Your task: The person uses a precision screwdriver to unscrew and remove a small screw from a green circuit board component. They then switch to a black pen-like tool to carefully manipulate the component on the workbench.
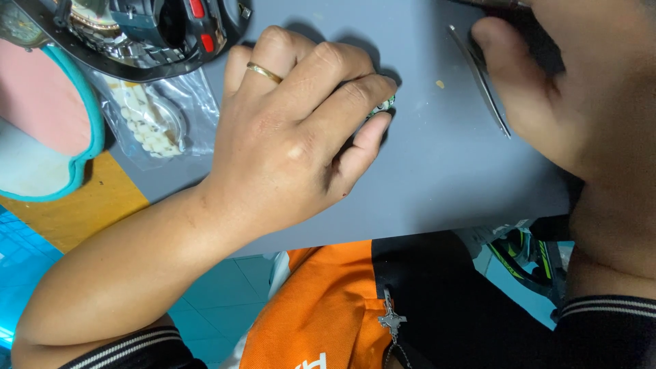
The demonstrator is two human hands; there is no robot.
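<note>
The left hand (294, 130) lies knuckles-up on the grey table (437, 178), its grip pinched together on a small green part (384, 106) that peeks out between thumb and forefinger near the table's middle; so little of the part shows that its long axis and heading cannot be told. It looks light, stiff and likely delicate, best held by its edges. The right hand (581, 96) closes its grip on thin metal tweezers (482, 78), whose long axis runs diagonally across the table.
</note>
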